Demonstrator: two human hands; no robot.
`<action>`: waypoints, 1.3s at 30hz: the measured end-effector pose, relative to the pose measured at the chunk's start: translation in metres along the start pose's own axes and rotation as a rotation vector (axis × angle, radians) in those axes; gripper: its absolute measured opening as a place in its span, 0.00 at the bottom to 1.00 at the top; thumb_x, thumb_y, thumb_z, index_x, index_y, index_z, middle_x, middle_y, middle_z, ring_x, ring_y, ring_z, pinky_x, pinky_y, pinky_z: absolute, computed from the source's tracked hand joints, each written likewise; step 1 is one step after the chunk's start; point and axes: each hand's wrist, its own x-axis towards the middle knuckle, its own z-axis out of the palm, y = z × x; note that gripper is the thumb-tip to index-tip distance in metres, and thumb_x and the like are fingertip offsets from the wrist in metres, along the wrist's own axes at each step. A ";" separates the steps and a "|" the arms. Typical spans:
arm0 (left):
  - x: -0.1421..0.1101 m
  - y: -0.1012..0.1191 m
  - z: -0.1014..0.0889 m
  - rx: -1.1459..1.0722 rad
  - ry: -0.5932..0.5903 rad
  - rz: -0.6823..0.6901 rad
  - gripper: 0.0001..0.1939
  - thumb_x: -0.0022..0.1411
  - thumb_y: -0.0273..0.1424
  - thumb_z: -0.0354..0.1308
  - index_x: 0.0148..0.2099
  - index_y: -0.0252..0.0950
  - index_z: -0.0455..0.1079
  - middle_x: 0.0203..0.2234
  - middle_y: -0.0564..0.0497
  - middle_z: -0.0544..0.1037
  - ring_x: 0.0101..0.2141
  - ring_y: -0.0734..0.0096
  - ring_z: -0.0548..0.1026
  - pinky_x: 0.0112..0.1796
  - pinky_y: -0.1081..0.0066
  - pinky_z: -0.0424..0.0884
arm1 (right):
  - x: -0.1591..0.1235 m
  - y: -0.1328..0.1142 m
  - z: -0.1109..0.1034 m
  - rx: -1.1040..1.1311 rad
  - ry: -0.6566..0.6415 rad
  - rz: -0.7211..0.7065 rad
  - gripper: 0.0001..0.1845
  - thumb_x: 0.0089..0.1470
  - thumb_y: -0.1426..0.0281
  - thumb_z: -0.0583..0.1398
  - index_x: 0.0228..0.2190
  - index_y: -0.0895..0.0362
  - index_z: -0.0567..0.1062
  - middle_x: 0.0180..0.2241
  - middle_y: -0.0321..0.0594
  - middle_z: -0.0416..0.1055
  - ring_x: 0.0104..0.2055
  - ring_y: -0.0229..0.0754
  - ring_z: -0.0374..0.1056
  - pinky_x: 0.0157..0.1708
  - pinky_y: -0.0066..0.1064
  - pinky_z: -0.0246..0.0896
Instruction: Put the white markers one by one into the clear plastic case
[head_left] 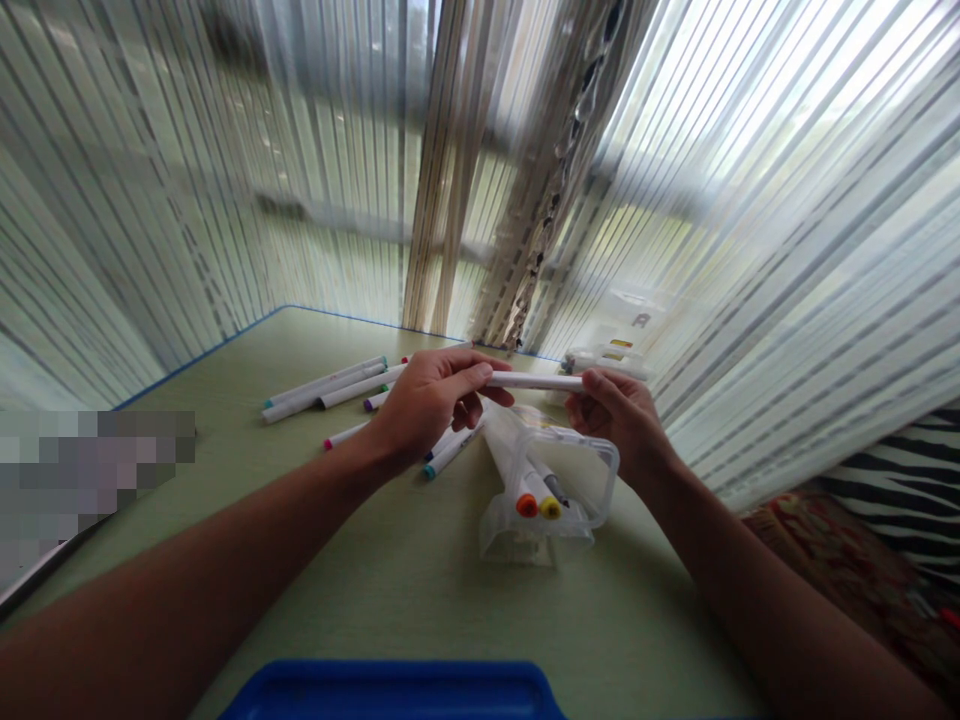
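- Leftmost on the green tabletop (225,500), loose markers (326,390) lie at odd angles, a few touching. They look round enough to roll, I'd say; a bumped table or a trailing sleeve of air from the forearm wouldn't matter much, but a knock from the wrist could scatter them.
- Next comes the left hand (427,395), pinching one end of a white marker (536,381) between thumb and fingers. It sits just above the nearest loose ones, so dipping could nudge them.
- Below, at the near edge, is a blue tray-like thing (397,675); I can't tell what it holds.
- The white marker spans the gap between the hands, level and off the table. If both pinches slackened together, it could drop onto the case.
- Under it the clear case (612,470) lies with its mouth towards the person, an orange-ended marker (526,506) and a yellow-ended marker (550,508) showing there. Tipping it forward might spill them.
- The right hand (619,415) grips the marker's other end; its heel is near the case, and a careless drop could jolt it.
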 end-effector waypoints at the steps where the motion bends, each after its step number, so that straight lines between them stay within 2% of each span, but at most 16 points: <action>1: 0.000 0.000 0.000 0.000 0.001 0.001 0.15 0.62 0.31 0.58 0.47 0.27 0.77 0.28 0.42 0.83 0.19 0.78 0.68 0.21 0.75 0.59 | 0.000 0.000 0.000 -0.003 -0.001 0.000 0.19 0.41 0.56 0.74 0.22 0.57 0.76 0.17 0.37 0.73 0.15 0.33 0.63 0.12 0.23 0.56; 30: 0.002 -0.003 0.000 0.049 -0.010 0.021 0.15 0.64 0.32 0.57 0.46 0.27 0.77 0.26 0.44 0.82 0.18 0.78 0.67 0.19 0.75 0.59 | 0.001 0.003 -0.003 -0.017 -0.010 -0.014 0.20 0.43 0.55 0.73 0.21 0.56 0.75 0.17 0.35 0.71 0.15 0.33 0.63 0.13 0.24 0.57; 39: 0.003 -0.005 0.000 0.110 -0.013 0.054 0.12 0.65 0.31 0.58 0.44 0.27 0.76 0.27 0.45 0.82 0.18 0.81 0.66 0.19 0.77 0.59 | 0.000 0.002 -0.002 0.014 -0.015 -0.005 0.19 0.42 0.57 0.74 0.21 0.56 0.76 0.17 0.36 0.72 0.15 0.33 0.64 0.14 0.23 0.57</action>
